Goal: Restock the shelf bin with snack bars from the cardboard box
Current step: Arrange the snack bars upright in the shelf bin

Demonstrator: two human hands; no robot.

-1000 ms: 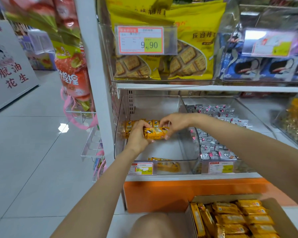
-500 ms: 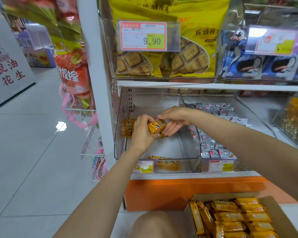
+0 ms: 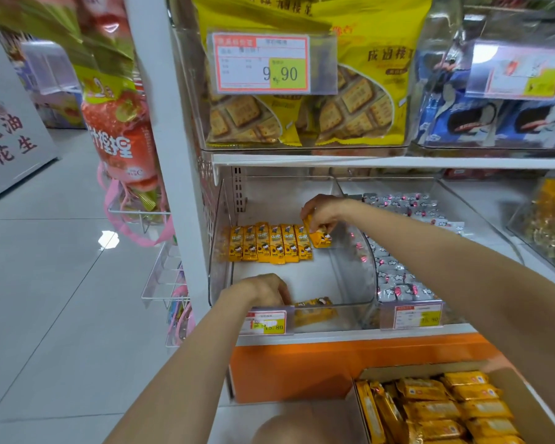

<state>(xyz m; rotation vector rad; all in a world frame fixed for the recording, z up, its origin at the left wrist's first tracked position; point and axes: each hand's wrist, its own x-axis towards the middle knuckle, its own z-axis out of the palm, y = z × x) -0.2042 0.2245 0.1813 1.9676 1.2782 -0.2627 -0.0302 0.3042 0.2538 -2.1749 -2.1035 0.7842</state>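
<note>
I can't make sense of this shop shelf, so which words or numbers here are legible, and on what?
"9.90": top price tag on the upper bin.
"花生": white sign, far left.
".80": lower price tag on the shelf bin; leading digits blurred.
Other tags, bags, snack bar wrappers: too blurred.

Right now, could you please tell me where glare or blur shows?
Head view: a bright glare spot on the glossy white floor tiles; the hanging red snack bags at upper left are blurred; the row of yellow snack bars is sharp.
</note>
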